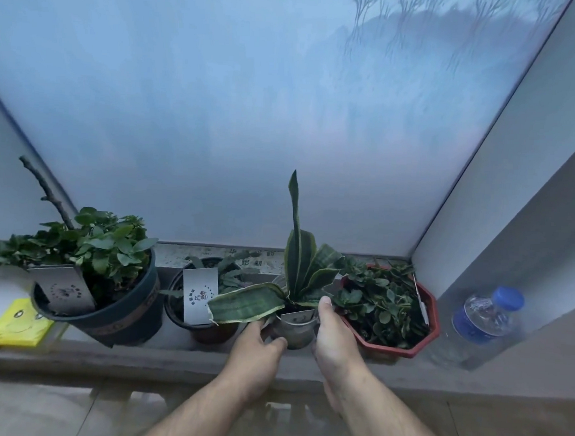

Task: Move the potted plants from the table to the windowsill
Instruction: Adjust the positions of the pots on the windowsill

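Grey metal pot of striped snake plant (pixel 295 327) is clasped on the grey stone windowsill (pixel 174 354) by the left hand (pixel 255 350) and right hand (pixel 332 335), fingers (pixel 279 341) wrapped round it, between a black plastic pot (pixel 202 323) and a red octagonal pot (pixel 402 344).

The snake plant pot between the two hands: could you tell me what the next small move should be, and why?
Probably let go and draw both hands back. The small pot seems to stand on the windowsill, between the black pot and the red pot, with the left hand and right hand on its sides.
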{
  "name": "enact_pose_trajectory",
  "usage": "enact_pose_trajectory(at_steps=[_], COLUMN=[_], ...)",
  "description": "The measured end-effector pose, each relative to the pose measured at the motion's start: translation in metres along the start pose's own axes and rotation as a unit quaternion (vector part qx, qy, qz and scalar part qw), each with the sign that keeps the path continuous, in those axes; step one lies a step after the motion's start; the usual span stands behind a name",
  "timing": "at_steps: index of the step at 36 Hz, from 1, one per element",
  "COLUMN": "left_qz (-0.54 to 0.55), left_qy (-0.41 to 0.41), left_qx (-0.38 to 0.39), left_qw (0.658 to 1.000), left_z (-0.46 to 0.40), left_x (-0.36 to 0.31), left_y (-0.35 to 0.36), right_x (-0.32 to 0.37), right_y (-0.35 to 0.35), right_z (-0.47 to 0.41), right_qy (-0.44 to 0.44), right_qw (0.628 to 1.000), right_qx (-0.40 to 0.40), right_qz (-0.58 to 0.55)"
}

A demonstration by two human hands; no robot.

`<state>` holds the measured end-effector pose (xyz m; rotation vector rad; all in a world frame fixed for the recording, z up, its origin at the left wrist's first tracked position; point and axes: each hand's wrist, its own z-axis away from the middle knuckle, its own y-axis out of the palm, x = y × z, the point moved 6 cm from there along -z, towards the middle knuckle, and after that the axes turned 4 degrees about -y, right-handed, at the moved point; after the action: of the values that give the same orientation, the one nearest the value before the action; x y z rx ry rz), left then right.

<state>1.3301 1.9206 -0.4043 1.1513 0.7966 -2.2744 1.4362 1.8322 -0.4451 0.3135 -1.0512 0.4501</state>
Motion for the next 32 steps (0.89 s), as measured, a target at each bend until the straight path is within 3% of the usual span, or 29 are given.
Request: enact_pose_trajectory(at_steps=[4, 15, 20, 24, 28, 32], left_qz=[-0.002, -0.018, -0.022, -0.056, -0.086, -0.081], left_qy=[-0.011, -0.02, -0.026, -0.013, 0.032, 0.069], left_qx=[0.039, 0.043, 0.04, 0.079, 0.12, 0.144], left_qw=[0.999, 0.999, 0.999, 0.995, 0.989, 0.984], left_z=[-0.008, -0.013, 0.003, 0.017, 0.026, 0.03], left_x=[0.004, 0.009, 0.008, 0.011, 0.011, 0.005], left_y=[0.003, 0.003, 0.009, 0.021, 0.034, 0.048], right_x=[-0.004, 0.023, 0.033, 0.066, 0.111, 0.119], right_y=[-0.004, -0.011, -0.018, -0.033, -0.088, -0.154], right_z=[0.0, 0.025, 0.04, 0.064, 0.078, 0.079], right_qy=[-0.002, 0.022, 0.024, 0.011, -0.08, -0.099], right_qw=[1.0, 1.0, 0.997, 0.991, 0.98, 0.973], right_qx=[-0.005, 0.017, 0.045, 0.089, -0.004, -0.143], right_qz=[-0.001, -0.002, 0.056, 0.1, 0.184, 0.152])
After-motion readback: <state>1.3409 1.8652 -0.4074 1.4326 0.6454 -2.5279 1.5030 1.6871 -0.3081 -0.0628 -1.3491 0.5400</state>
